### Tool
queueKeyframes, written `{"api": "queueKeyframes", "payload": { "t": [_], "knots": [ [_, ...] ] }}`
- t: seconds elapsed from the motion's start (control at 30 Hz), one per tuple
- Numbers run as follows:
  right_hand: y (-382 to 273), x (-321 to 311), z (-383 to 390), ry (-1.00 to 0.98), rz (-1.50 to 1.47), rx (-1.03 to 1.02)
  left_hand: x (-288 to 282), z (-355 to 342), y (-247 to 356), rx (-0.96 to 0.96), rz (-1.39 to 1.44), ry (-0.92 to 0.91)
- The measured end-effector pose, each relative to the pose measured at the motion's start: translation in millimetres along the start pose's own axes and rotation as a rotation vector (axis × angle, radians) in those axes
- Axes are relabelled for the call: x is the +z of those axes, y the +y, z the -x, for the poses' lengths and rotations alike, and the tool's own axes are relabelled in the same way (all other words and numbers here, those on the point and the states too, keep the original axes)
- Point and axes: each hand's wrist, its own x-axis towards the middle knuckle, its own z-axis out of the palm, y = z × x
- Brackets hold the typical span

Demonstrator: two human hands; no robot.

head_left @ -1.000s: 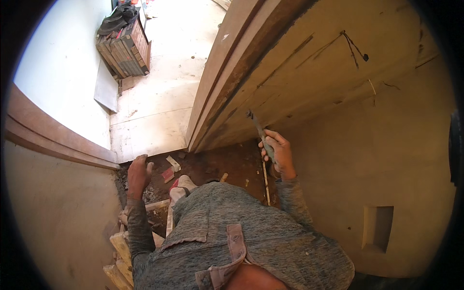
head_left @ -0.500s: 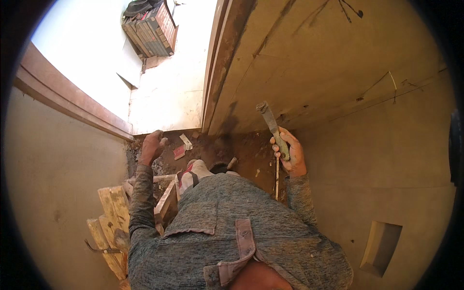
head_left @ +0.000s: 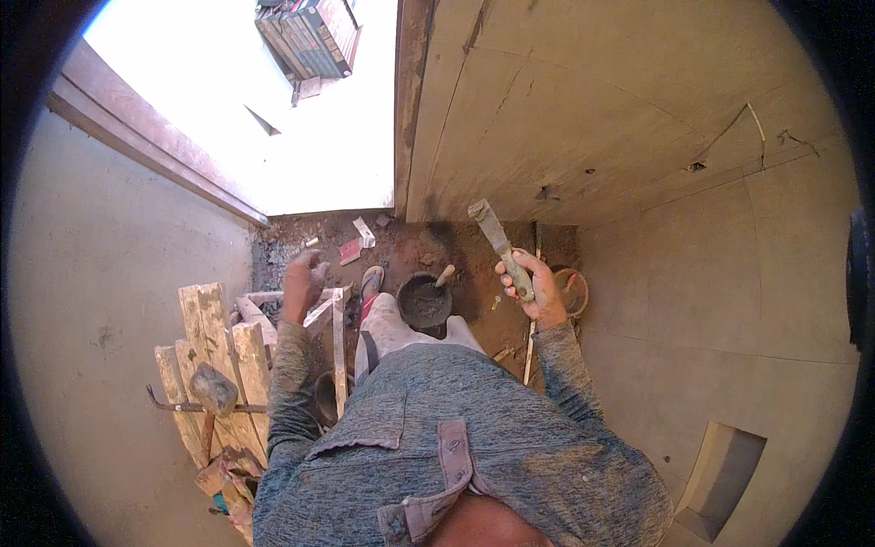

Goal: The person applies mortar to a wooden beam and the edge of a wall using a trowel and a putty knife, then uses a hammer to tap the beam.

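My right hand point(head_left: 544, 294) is closed around the handle of a putty knife point(head_left: 497, 235), its blade pointing up and to the left, with grey material at its tip. My left hand point(head_left: 303, 284) hangs over the ground at the left, fingers loosely bent and a little apart, and no object shows in it. Between and beyond my legs stands a dark round pan point(head_left: 425, 301) with grey residue inside. A tool with a light handle point(head_left: 445, 275) rests at its rim; the rest of that tool is hidden.
Left of me are a wooden frame point(head_left: 339, 351), upright planks point(head_left: 214, 333), a hammer point(head_left: 214, 390) and a bent metal bar point(head_left: 173, 406). A plastered wall point(head_left: 638, 118) and a round hoop-like rim point(head_left: 572, 292) lie right. A bright doorway point(head_left: 328, 173) opens ahead; stacked boxes point(head_left: 310, 36) stand beyond.
The view has shifted, bringing the pan and more of the ground and planks into sight. My right hand still holds the putty knife; my left hand sits slightly lower and farther right in view.
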Motion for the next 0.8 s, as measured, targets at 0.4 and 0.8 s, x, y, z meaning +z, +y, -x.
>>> {"api": "queueKeyframes", "payload": {
  "t": [0.4,0.8],
  "knots": [
    [77,-43,-7,0.098,-0.039,0.147,186,128,-90,-0.298,0.061,-0.618],
    [253,-172,-79,0.329,0.385,0.408,372,306,-211,-0.669,-0.368,-1.072]
  ]
}}
